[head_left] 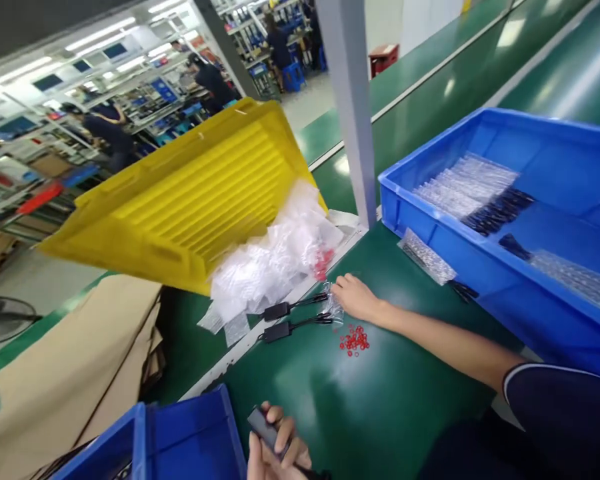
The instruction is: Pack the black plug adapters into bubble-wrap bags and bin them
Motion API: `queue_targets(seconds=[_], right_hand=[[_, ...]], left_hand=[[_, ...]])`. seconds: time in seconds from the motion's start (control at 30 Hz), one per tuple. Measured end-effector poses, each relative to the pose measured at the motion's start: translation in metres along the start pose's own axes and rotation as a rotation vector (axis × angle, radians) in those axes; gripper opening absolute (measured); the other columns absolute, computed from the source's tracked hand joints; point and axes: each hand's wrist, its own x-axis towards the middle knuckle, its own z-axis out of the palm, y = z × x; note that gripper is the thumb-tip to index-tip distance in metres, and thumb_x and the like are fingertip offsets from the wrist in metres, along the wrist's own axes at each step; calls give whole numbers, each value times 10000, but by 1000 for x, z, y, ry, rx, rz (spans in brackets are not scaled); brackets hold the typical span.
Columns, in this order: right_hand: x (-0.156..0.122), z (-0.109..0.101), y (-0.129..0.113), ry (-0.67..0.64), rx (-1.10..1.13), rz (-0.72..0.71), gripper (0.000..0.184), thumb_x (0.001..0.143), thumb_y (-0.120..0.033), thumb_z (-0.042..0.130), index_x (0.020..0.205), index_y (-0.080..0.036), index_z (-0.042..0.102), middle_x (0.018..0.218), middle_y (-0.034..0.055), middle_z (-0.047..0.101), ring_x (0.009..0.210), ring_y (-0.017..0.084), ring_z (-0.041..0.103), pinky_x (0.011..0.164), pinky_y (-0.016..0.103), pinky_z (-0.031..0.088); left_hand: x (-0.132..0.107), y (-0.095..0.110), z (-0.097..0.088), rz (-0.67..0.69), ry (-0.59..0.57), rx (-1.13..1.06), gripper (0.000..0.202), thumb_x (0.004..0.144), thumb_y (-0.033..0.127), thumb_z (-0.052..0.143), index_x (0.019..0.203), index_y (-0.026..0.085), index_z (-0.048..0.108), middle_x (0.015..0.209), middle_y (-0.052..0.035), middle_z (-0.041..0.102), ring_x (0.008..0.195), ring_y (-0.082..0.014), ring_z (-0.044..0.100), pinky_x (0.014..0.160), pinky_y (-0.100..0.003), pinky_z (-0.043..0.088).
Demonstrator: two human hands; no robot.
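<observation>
My left hand [277, 452] is at the bottom edge, shut on a small black adapter block [263, 427] beside a blue bin [190, 437]. My right hand [356, 298] reaches across the green table and touches a small clear plastic bag [333, 305] at the cable ends of two black adapters [278, 321] that lie side by side. Just in front of that hand lies a small heap of red rings [354, 340]. A pile of clear plastic bags [275, 260] spills from the tilted yellow bin [190, 193] behind.
A large blue bin [510, 267] at the right holds bagged black cables. One bagged cable [430, 261] lies against its front wall. A grey post [350, 107] stands behind the table. Flattened cardboard [75, 367] lies at the left. Other people work at shelves far behind.
</observation>
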Motion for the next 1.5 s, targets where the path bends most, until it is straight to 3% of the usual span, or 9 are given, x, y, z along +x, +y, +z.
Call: queue_targets(seconds=[0.13,0.23,0.37,0.5,0.67,0.83,1.2,1.4,1.5], right_hand=[[-2,-9,4,43,-19,38,75,852,-74,570,866,-120,627,903,105,613,826,222,522,783,342,434],[-13,-33,-4,112,-7,49,100,906,-107,507,911,-140,601,961,94,616,860,217,526,807,345,434],[-31,-52,-44,194,215,-35,123,945,-158,468,901,-178,582,912,57,634,851,195,570,775,325,450],[-48,-40,-99,34,518,-243,144,950,-139,471,936,-180,608,910,51,652,856,160,607,780,283,488],[-56,-14,-138,-53,528,-367,211,948,-106,444,964,-156,648,950,77,645,835,154,605,735,266,520],[-54,-7,-146,12,479,-414,230,949,-91,433,990,-143,654,941,87,646,825,152,615,730,258,540],[-59,-6,-151,70,429,-426,248,951,-99,444,1022,-168,672,942,73,669,817,144,638,726,244,558],[-61,-7,-150,32,495,-395,254,955,-115,443,985,-165,690,942,83,660,820,148,630,734,266,564],[-67,-8,-148,-49,572,-404,233,940,-107,471,971,-168,694,1078,107,635,926,159,629,807,281,563]], left_hand=[[1,-15,2,-116,112,-430,318,914,321,478,1176,228,632,1012,-66,651,802,-128,596,690,-218,553],[5,-13,20,-164,252,-561,377,948,269,354,1118,172,676,984,-105,668,830,-171,623,730,-294,567],[9,-13,46,-223,351,-621,470,985,255,255,1018,163,715,894,-93,667,817,-156,636,726,-276,565],[4,-21,51,-230,318,-619,366,972,286,371,1007,183,721,962,-83,686,853,-169,650,735,-317,582],[-8,-27,47,-130,314,-591,223,787,373,709,956,232,745,983,-65,731,904,-201,686,714,-277,582],[-11,-20,50,-106,307,-582,251,722,381,778,921,230,759,963,-56,750,872,-189,710,737,-240,579],[-13,-16,53,-23,229,-570,227,753,344,763,961,252,751,959,-31,756,853,-127,707,749,-147,551],[-11,-18,51,-7,234,-542,249,740,341,776,971,252,748,975,-38,754,900,-132,702,795,-151,542],[-11,-19,48,-4,275,-534,264,724,357,786,959,241,751,956,-54,755,885,-147,705,780,-176,556]])
